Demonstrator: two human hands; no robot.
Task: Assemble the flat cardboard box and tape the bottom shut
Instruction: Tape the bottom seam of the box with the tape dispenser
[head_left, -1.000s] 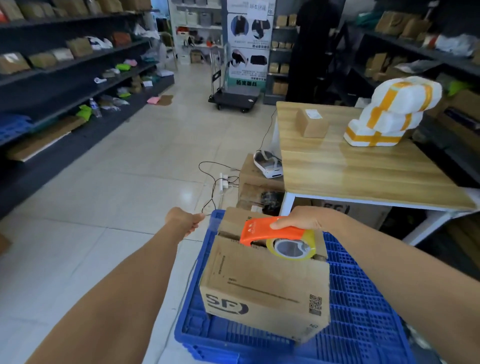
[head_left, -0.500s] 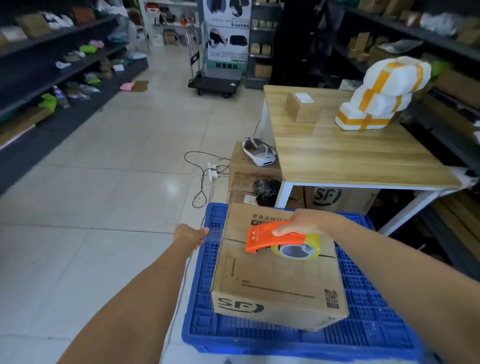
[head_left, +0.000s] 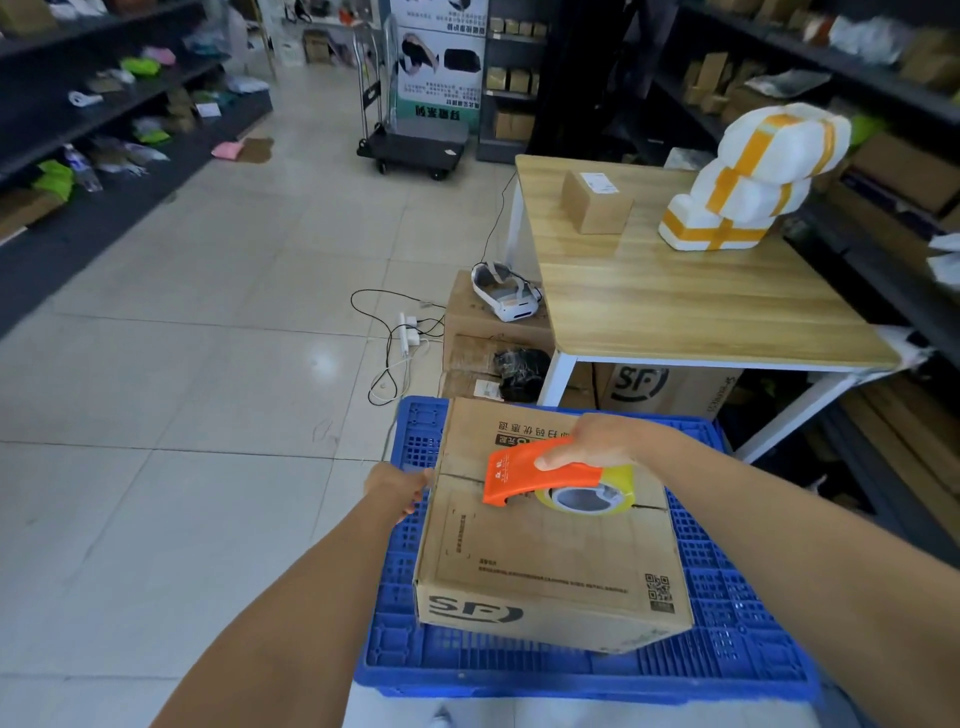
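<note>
While the cardboard box (head_left: 550, 551) sat on the blue plastic crate (head_left: 727, 623), the right hand (head_left: 597, 441) gripped the orange tape dispenser (head_left: 535, 470) over its centre seam and the left hand (head_left: 397, 488) touched its left side, finger curl unclear.

Your right hand (head_left: 602, 441) wrapped the dispenser (head_left: 540, 470), but its fingers lay out of sight behind the handle and only the thumb showed. Under that thumb, the dispenser covered part of the box (head_left: 550, 561) seam. Your left hand (head_left: 396, 487) met the box's side, its grip unclear. The print beside the QR code (head_left: 660, 592) was too small to read.
</note>
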